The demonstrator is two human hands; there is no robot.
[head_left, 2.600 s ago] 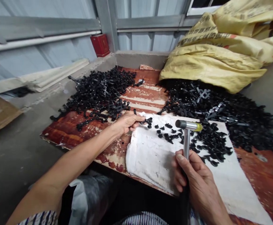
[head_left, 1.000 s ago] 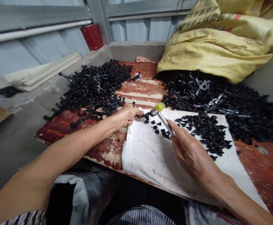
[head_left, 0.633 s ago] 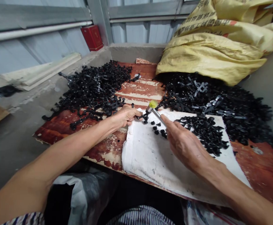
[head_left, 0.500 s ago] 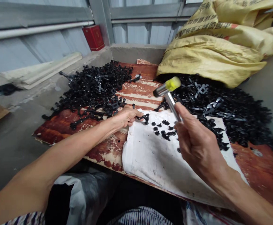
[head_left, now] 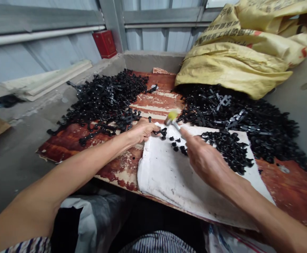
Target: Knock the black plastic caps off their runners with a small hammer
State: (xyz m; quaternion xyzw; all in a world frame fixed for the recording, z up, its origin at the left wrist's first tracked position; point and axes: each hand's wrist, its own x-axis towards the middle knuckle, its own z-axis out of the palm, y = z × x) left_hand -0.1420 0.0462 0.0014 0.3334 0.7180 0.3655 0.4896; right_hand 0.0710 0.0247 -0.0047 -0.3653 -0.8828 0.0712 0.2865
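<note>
My left hand (head_left: 143, 131) is closed on a small black linkage piece (head_left: 162, 132) with round knobs, at the far left corner of a white cloth (head_left: 166, 175). Part of that piece is hidden by the fingers. Wrapped round the handle of a small mallet (head_left: 172, 121) is my right hand (head_left: 204, 156). The mallet's head, yellow at one end and blurred by motion, hangs just above and right of the linkage piece; I cannot tell whether they touch. Loose black knobs (head_left: 234, 149) lie on the cloth beside and beyond my right hand.
A heap of black linkage pieces (head_left: 108, 91) covers the board's far left. Another dark heap (head_left: 269, 123) spreads on the right, below a yellow woven sack (head_left: 229, 66). The worn red-brown board (head_left: 119, 168) has a near edge by my lap. A red tin (head_left: 104, 44) stands at the back.
My right hand has swung the mallet down and to the left, closer to the linkage piece. More of the loose knobs show on the cloth. My left hand has stayed in place.
</note>
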